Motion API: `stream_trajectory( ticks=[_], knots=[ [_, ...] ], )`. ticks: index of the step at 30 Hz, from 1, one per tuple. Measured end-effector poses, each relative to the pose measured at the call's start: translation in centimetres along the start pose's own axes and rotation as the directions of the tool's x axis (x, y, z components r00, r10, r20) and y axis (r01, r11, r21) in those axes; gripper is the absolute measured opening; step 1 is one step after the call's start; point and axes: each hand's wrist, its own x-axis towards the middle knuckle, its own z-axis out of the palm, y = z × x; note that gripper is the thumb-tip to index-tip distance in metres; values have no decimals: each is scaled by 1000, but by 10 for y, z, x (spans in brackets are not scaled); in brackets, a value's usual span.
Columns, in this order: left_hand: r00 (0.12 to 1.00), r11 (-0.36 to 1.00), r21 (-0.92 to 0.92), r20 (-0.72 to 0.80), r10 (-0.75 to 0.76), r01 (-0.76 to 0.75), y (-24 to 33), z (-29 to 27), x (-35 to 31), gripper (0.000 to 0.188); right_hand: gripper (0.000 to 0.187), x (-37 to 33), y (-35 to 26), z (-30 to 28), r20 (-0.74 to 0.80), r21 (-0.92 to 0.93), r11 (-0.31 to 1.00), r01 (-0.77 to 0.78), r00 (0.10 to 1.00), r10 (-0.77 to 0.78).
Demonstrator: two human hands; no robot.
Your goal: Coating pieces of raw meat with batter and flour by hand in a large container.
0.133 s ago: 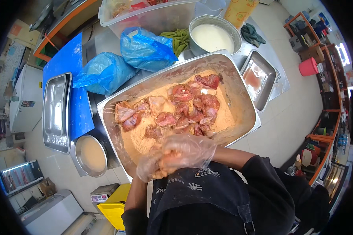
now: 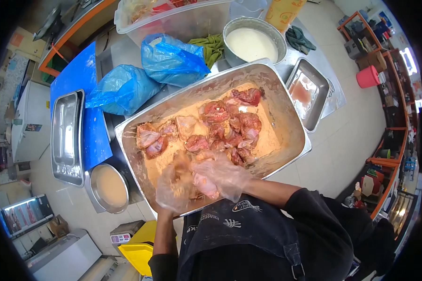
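Note:
A deep steel pan (image 2: 293,150) holds orange-tinted breading flour (image 2: 267,140) and several raw, reddish chicken pieces (image 2: 215,112). At its near edge, my right hand (image 2: 227,175) in a clear plastic glove bends over a pink piece of chicken (image 2: 205,186), with the fingers curled against it. My left hand (image 2: 171,187), gloved the same way, is just left of that piece, low in the flour. Motion smears its fingers, and I cannot tell whether it grips anything. Flour clings to both gloves.
Beyond the pan stand two blue plastic bags (image 2: 173,58), a clear plastic tub (image 2: 173,23) and a pot of white liquid (image 2: 253,44). A shallow steel tray (image 2: 309,93) lies right. At left are stacked trays (image 2: 66,136) and a bowl of beige liquid (image 2: 110,187).
My hands have moved up from the pan's near edge, further over the flour, and spread slightly apart. A pink chicken piece now shows between them.

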Motion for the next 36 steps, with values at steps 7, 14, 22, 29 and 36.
stream_trajectory(
  ticks=[7,14,22,29,36],
  knots=[
    [931,999,38,-361,45,-34,33,8,11,46,25,-1,-23,-1,37,665,733,-146,986,163],
    [951,981,193,-308,41,21,49,-18,3,28,33,-5,-73,-11,121,-32,912,409,907,-403],
    [963,993,106,-269,-28,59,41,-14,-26,28,30,-3,-61,18,259,104,934,342,898,-357],
    [960,994,60,-269,-73,93,34,-6,-42,28,30,-3,-55,30,129,-267,703,659,748,-652],
    [965,996,14,-251,-77,83,31,8,-49,27,25,-15,-57,47,-29,-163,877,452,886,-462]
  ],
)
